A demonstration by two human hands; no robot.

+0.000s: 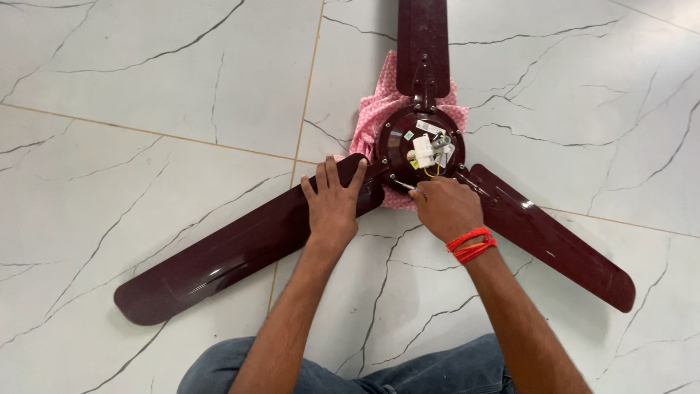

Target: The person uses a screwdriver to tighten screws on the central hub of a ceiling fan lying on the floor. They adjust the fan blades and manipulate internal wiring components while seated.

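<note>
A dark maroon ceiling fan lies on the floor with its round motor hub [401, 142] facing up, showing a white connector block and wires. My left hand [332, 204] presses flat, fingers spread, on the root of the left blade [226, 255]. My right hand [445, 208], with a red thread band at the wrist, is closed around a thin metal tool, probably a screwdriver [403, 185], whose tip touches the hub's lower edge by the left blade's bracket. Two more blades run up [421, 40] and to the lower right [561, 248].
A pink patterned cloth [375, 109] lies under the hub. The floor is white marble-look tile [146, 109] with dark veins and thin grout lines. My knee in blue jeans [437, 372] is at the bottom edge.
</note>
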